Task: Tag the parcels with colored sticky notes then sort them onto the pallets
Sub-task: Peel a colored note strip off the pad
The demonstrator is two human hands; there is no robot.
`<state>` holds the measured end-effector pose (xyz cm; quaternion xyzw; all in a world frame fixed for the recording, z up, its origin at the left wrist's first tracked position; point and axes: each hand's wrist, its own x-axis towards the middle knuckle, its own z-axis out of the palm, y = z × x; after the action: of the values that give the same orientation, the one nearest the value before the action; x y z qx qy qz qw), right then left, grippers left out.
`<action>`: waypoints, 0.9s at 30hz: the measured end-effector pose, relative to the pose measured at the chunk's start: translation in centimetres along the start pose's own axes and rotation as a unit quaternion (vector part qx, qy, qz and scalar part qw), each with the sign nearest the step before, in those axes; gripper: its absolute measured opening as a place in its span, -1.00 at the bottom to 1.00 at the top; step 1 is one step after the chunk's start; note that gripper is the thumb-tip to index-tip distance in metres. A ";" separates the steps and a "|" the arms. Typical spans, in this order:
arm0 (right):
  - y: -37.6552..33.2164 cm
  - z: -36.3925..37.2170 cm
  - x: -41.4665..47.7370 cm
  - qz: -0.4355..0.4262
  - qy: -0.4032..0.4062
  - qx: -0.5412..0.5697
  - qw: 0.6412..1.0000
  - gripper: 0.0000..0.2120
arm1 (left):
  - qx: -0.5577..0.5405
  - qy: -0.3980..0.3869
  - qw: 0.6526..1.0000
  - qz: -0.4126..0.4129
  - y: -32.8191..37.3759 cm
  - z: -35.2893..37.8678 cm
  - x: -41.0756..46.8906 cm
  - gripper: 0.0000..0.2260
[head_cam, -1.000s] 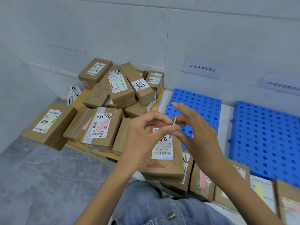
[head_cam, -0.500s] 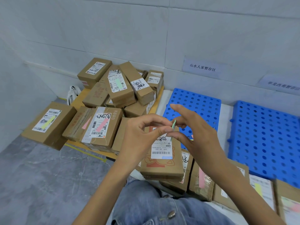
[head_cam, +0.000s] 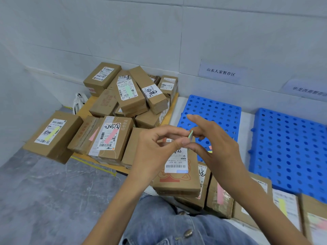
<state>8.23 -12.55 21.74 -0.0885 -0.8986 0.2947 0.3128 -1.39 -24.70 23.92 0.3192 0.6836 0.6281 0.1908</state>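
The green sticky note point(head_cam: 190, 134) stands edge-on at the centre of the frame, pinched by the left hand point(head_cam: 155, 147) between thumb and forefinger. The fingers of the right hand point(head_cam: 217, 149) close on its other side, forefinger raised. Both grips and the note's place are unchanged from half a second ago. Below lies a labelled parcel point(head_cam: 177, 184), with a blue pallet point(head_cam: 212, 106) behind the hands.
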 end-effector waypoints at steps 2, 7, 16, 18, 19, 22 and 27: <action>0.1 -0.1 -0.1 -0.009 -0.001 -0.004 1.000 -0.56 | 0.003 -0.006 1.000 -0.012 0.1 -0.1 0.1 -0.90; 0.5 0.3 -0.4 0.001 0.025 0.002 1.000 -0.61 | 0.026 -0.010 0.999 -0.030 -0.6 -0.4 0.3 -0.94; 0.5 -0.3 0.5 0.207 0.005 0.345 0.916 -0.88 | -0.135 -0.016 0.981 -0.137 -0.9 -0.5 0.8 -0.82; 0.7 -0.4 0.7 0.227 -0.031 0.395 0.890 -0.86 | -0.168 -0.057 0.970 -0.164 -1.2 -0.8 0.9 -0.84; 0.9 -0.5 0.6 0.235 -0.055 0.415 0.877 -0.86 | -0.186 -0.079 0.965 -0.170 -1.3 -0.9 1.0 -0.86; 1.5 -0.3 0.2 0.239 -0.126 0.477 0.836 -0.79 | -0.223 -0.131 0.952 -0.162 -1.7 -1.0 0.9 -0.76; 1.8 0.2 0.0 0.244 -0.164 0.539 0.789 -0.86 | -0.238 -0.155 0.946 -0.154 -1.8 -1.0 0.8 -0.67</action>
<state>8.05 -11.20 20.59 -0.0727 -0.5802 0.8077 0.0755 -3.01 -24.94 22.45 0.2491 0.5168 0.6784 0.4589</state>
